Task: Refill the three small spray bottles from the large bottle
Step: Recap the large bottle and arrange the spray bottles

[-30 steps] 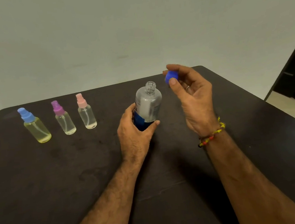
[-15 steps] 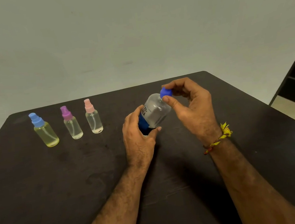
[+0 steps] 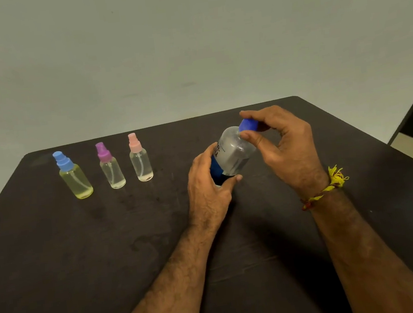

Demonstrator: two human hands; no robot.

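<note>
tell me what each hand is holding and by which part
The left hand grips the large bottle around its lower body, at the blue label. The right hand pinches the blue cap on the bottle's neck.

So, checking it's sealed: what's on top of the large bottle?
A blue cap sits on the large bottle, pinched by the right hand. The fingers hide its threads.

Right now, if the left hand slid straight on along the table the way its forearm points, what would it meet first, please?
The left hand already grips the large bottle, so that comes first. Beyond it lies bare table as far as the picture shows, though depth is unclear.
</note>
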